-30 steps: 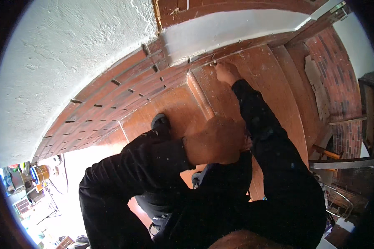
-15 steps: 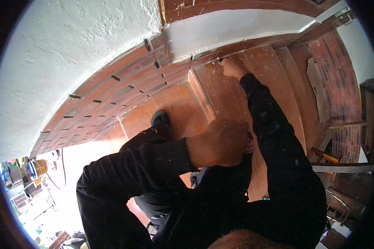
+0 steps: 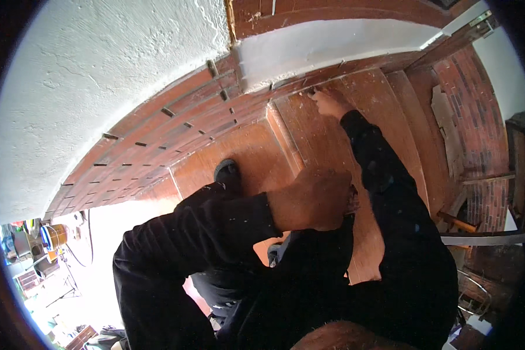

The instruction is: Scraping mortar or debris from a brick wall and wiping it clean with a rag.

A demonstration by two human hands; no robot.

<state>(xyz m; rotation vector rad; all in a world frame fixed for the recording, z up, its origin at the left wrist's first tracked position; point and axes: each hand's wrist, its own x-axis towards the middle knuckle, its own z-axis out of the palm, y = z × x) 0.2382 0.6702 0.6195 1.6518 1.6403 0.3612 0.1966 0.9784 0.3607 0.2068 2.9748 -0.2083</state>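
My right hand (image 3: 332, 104) reaches far up to the seam where a reddish-brown wooden step (image 3: 326, 131) meets the low brick-patterned wall (image 3: 175, 119). Its fingers are bent together at the seam; a small dark thing shows at the fingertips, too small to name. Closer to me, my left hand (image 3: 315, 201) is closed above my bent knee, its back turned up. Whatever its fingers may hold at their right side is hidden from view. Both arms wear black sleeves with pale specks.
Wooden steps rise to the right, with a rounded step edge (image 3: 284, 137) between two treads. My dark shoe (image 3: 227, 172) stands on the lower tread. A grey curved rail (image 3: 487, 238) is at the right. A yellowish bucket (image 3: 55, 236) and clutter sit far left.
My right hand has shifted slightly down and right, drawing a little away from the wall's seam. My left hand has moved slightly right and stays closed. The view has tilted a little.
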